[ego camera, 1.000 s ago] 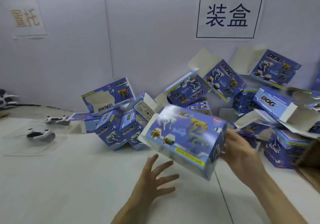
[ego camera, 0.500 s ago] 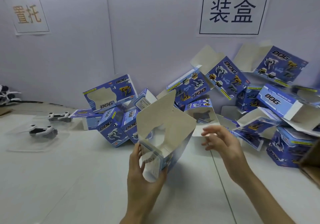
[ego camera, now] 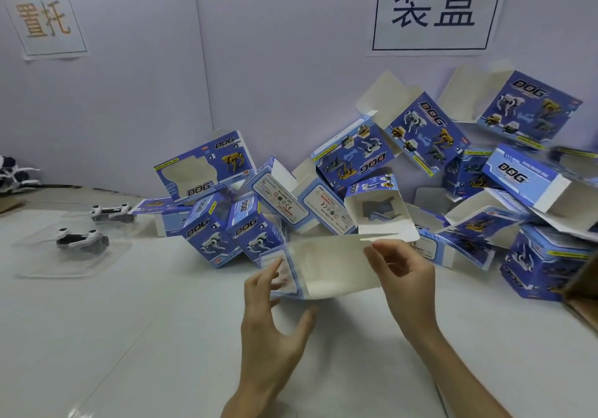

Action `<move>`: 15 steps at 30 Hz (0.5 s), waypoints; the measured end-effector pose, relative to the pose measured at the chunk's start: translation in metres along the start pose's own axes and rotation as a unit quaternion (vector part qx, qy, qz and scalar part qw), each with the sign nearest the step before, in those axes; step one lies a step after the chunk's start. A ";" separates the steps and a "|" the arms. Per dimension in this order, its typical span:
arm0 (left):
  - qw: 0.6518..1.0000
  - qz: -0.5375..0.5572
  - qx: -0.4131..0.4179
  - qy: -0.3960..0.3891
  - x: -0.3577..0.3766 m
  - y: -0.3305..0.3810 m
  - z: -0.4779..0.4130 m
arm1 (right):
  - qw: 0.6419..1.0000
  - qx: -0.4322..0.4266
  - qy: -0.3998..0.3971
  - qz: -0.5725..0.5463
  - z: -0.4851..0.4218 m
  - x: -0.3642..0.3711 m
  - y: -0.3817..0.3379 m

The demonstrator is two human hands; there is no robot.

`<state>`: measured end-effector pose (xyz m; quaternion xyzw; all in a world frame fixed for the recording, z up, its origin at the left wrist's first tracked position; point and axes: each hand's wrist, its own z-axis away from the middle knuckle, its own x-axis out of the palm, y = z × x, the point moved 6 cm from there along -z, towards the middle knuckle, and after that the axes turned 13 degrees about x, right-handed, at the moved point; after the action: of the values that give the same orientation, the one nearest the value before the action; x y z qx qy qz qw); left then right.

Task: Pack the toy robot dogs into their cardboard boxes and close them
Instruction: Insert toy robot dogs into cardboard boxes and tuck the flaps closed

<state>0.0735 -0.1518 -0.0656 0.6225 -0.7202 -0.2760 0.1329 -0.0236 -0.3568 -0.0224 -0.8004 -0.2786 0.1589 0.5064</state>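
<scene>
A white counter point(ego camera: 129, 336) runs to a pale wall point(ego camera: 275, 61) that bears two paper signs, the bigger one point(ego camera: 433, 6) above the right side and a smaller one point(ego camera: 45, 19) at the left

Against the wall, from the middle to the right, lies a heap of boxes point(ego camera: 420, 145), blue and printed DOG, most with flaps standing open, tilted and leaning on one another

A brown carton point(ego camera: 582, 294) shows at the right edge

In front of the heap, lifted off the counter, is the open box point(ego camera: 330, 265), lying on its side with its white inside turned up to the camera

The left hand point(ego camera: 275, 330) holds its blue left end, fingers curled round the end panel and thumb spread beneath; whether the thumb touches the card I cannot tell

The right hand point(ego camera: 404, 281) pinches the upper wall of the box near its right corner, fingers closed on the card's edge

Well apart at the far left, one toy robot dog point(ego camera: 81, 239) sits in a clear tray point(ego camera: 38, 262), with a second dog point(ego camera: 110, 212) just behind it

The step in hand looks like opening and squaring an empty box; nothing is packed in it yet. The next move likely calls for freeing one hand, reaching left for a dog in its tray, and sliding it in through the open end before tucking the flaps
</scene>
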 end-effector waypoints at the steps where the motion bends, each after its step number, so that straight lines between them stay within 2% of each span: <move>1: 0.999 0.023 -0.022 -0.003 0.002 0.001 0.002 | 1.000 -0.011 0.000 0.003 0.004 0.002 -0.001; 3: 0.995 0.063 -0.082 0.004 0.004 -0.002 0.002 | 0.999 -0.037 -0.023 0.012 0.011 0.008 -0.002; 6: 0.988 0.072 -0.116 0.077 -0.008 -0.009 0.000 | 0.997 -0.053 -0.056 0.027 0.017 0.017 -0.004; 9: 0.987 0.020 -0.092 0.133 -0.020 -0.009 -0.001 | 0.997 -0.026 -0.069 0.023 0.015 0.017 0.001; 15: 0.993 0.001 -0.052 0.109 -0.015 -0.002 -0.003 | 0.998 0.055 -0.032 0.026 0.005 0.009 0.017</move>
<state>0.0794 -0.1377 -0.0617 0.6401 -0.6869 -0.2433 0.2433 -0.0148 -0.3535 -0.0393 -0.7728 -0.2647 0.2120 0.5364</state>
